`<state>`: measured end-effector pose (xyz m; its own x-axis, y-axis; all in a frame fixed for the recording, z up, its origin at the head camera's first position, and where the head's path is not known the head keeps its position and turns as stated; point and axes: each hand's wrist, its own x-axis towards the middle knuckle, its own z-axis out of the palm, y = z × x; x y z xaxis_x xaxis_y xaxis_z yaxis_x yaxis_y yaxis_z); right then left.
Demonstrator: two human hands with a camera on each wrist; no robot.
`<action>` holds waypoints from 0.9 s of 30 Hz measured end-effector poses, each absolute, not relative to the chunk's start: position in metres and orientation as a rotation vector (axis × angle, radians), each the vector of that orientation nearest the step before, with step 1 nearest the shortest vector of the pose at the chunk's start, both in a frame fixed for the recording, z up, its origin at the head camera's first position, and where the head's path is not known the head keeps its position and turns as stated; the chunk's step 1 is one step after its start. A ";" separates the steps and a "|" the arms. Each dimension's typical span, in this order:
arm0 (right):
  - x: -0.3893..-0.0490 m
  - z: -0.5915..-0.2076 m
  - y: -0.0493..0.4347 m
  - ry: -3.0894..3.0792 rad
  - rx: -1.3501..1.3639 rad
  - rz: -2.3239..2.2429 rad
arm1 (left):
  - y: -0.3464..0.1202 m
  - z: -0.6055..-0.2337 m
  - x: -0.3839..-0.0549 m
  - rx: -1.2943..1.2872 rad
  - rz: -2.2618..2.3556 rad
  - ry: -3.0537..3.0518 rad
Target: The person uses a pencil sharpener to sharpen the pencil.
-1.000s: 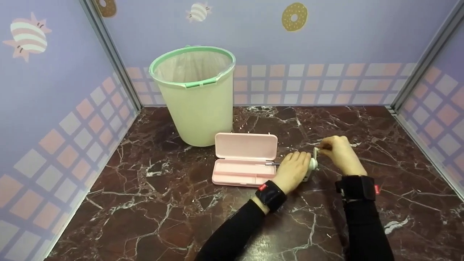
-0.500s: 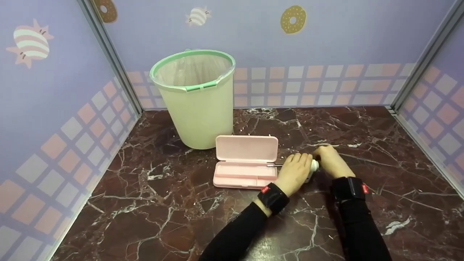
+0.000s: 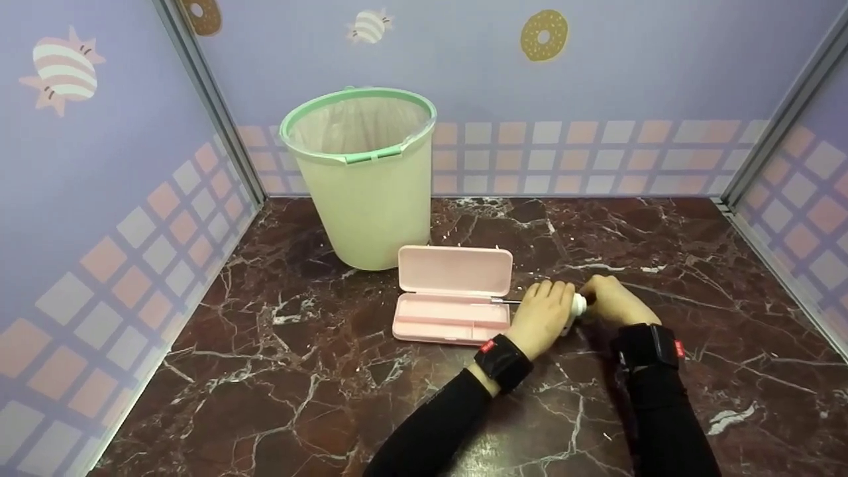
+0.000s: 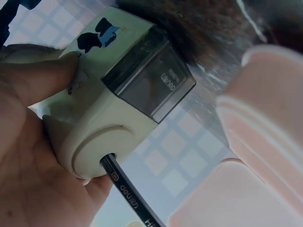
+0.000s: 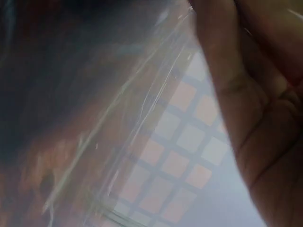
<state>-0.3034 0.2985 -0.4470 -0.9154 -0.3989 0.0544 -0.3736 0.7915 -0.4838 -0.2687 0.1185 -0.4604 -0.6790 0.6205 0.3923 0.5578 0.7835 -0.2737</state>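
My left hand (image 3: 543,315) grips a cream crank pencil sharpener (image 4: 106,106) against the table, fingers over its top. A dark pencil (image 4: 127,189) sticks out of the round hole in its front, pointing toward the pink pencil case in the head view. On the sharpener's side a see-through shavings drawer (image 4: 156,82) shows. My right hand (image 3: 615,303) is at the white crank end of the sharpener, fingers curled round the handle, which the hand hides. In the right wrist view only part of that hand (image 5: 255,109) shows, blurred.
An open pink pencil case (image 3: 455,270) stands just left of the sharpener, under the pencil's end. Behind it is a pale green bin (image 3: 371,205) with a liner. Small white crumbs dot the marbled table (image 3: 298,411). Patterned walls (image 3: 629,79) enclose the back and sides.
My right hand has moved down and round at the crank, which was upright and visible a second ago. My left hand stays on the sharpener; the pencil stays in its hole.
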 end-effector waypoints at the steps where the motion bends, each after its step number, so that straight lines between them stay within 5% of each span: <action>1: -0.303 -0.446 0.300 2.904 -0.633 -0.765 | 0.119 -0.460 -0.269 -0.886 0.178 -2.500; 27: -0.282 -0.416 0.304 2.488 -0.626 -0.784 | 0.117 -0.449 -0.270 -0.846 0.005 -2.585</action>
